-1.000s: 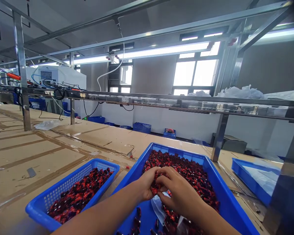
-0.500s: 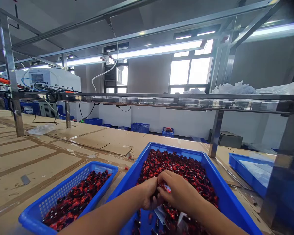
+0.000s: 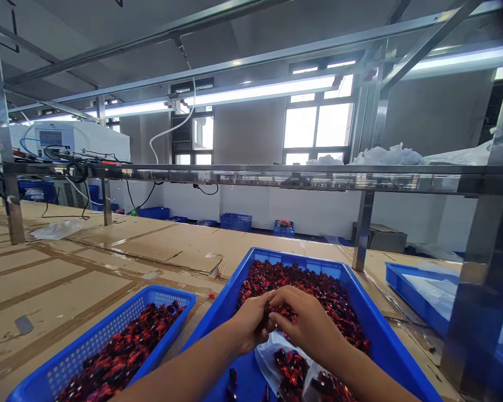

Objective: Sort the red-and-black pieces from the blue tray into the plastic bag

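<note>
The left hand and right hand are pressed together over the tray, fingers curled and tips meeting, pinching at the pieces at the near edge of the heap. How many pieces are between the fingers cannot be determined, as the hands hide them.

The tray is blue plastic, solid-walled, and sits on the cardboard-covered bench. Its far portion is filled with small wrapped pieces, red and black with a glossy finish. The near portion shows bare blue floor with a few loose pieces. A clear plastic bag lies crumpled in the tray directly below the hands, with a smaller heap on and beside it.

To the left of the tray, just apart from it, stands a blue mesh basket, well filled with the same kind of pieces. One red scrap lies on the bench near the tray's far corner.

To the right, a second tray holds a translucent sheet. Its contents beyond that cannot be made out. Blue crates stand on the floor by the far wall.
</note>
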Demonstrator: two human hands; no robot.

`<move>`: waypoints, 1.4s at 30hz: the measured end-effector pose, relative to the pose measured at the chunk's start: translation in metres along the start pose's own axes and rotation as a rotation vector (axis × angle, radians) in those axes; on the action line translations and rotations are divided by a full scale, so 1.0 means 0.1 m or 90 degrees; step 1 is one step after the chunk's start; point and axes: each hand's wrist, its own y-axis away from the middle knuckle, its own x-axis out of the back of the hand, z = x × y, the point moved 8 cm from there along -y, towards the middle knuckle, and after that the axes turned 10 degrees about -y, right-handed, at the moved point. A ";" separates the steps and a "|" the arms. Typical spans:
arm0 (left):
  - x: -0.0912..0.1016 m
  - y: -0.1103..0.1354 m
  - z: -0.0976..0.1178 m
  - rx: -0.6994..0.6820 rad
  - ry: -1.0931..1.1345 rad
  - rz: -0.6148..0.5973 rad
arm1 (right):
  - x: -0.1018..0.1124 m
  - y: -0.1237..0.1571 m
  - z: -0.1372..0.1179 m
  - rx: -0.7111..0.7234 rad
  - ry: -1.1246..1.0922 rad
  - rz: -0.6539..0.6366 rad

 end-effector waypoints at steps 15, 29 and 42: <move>-0.01 0.08 0.19 -0.109 -0.047 0.003 | -0.08 0.03 -0.23 0.178 0.139 -0.077; -0.18 0.38 0.51 -0.199 0.112 -0.109 | 0.11 -0.02 0.33 -0.218 -0.609 0.062; -0.23 0.57 0.68 -0.222 0.227 -0.170 | 0.20 0.13 -0.07 -0.109 -0.386 0.228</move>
